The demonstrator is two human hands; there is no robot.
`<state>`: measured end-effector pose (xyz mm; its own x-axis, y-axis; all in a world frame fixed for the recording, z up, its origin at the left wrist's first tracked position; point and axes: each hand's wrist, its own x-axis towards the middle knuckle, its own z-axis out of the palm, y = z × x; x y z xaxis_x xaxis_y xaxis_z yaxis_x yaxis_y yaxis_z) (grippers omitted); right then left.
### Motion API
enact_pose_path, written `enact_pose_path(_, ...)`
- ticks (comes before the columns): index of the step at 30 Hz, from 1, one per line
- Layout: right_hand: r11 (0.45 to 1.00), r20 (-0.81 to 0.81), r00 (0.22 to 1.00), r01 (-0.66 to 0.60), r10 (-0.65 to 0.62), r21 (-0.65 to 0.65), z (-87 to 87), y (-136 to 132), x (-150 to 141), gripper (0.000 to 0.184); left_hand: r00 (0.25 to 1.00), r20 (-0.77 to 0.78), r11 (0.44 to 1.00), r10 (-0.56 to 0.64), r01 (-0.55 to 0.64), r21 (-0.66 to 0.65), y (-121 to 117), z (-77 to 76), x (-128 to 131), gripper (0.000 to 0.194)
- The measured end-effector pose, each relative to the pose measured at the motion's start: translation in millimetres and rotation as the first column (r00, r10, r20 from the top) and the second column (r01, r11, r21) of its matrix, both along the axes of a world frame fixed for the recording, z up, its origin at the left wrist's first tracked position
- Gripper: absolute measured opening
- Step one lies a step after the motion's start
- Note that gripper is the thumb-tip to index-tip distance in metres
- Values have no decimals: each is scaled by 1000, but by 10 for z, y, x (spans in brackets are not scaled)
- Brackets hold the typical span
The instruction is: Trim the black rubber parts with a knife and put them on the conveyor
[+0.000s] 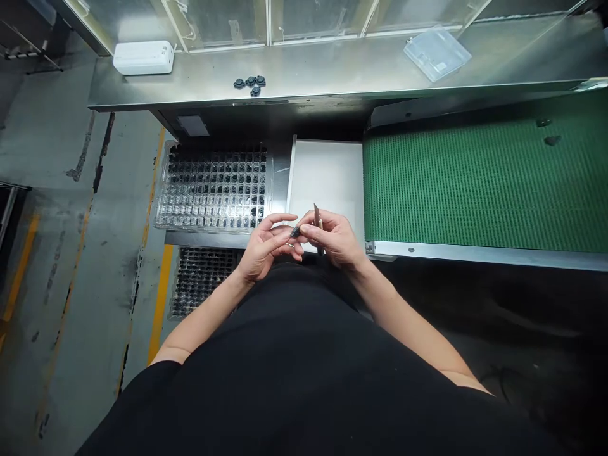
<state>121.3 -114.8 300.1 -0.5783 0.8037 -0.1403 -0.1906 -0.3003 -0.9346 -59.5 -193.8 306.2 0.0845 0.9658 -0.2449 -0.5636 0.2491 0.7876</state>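
Note:
A small black part (295,232) is pinched between the thumb and fingers of my left hand (272,246). My right hand (334,238) is closed on a knife (316,215), its pointed metal blade angled up and away from me. The right thumb and fingertip also touch the near side of the black part. Both hands meet above the front of a white tray (327,171). Most of the knife's handle is hidden by the right hand.
Left of the white tray lies a clear compartment tray (164,190) holding many black parts, with another filled tray (199,278) lower down. A green conveyor belt (475,190) on the right carries two dark pieces. Several black parts (251,82), a white box (143,58) and a clear plastic case (437,54) sit on the metal ledge.

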Motion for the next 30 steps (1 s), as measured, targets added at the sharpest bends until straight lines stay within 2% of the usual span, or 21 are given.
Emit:
enact_pose_path(3,999,10,999,37,-37,-26,-31,-16,-19,43,997,-44,996,67,-64,66,-15,4,21,47)
enact_pose_path(7,998,11,999,41,-41,-39,2,-20,-26,43,988,-101,992,118,-114,51,-6,-8,38,42)
enact_pose_path(12,999,2,999,39,-39,-25,64,-24,-18,40,984,-122,992,127,-123,38,20,-21,43,41)
enact_pose_path(18,998,26,997,68,-69,3,105,-28,-4,41,980,-112,982,165,-152,115,64,3,59,27)
enact_pose_path(24,996,38,996,86,-86,1,153,-19,-18,42,967,-182,981,177,-157,116,88,-17,18,34)
enact_pose_path(30,993,16,994,106,-105,-47,138,-37,-67,40,964,-156,970,215,-192,149,96,-9,14,39)
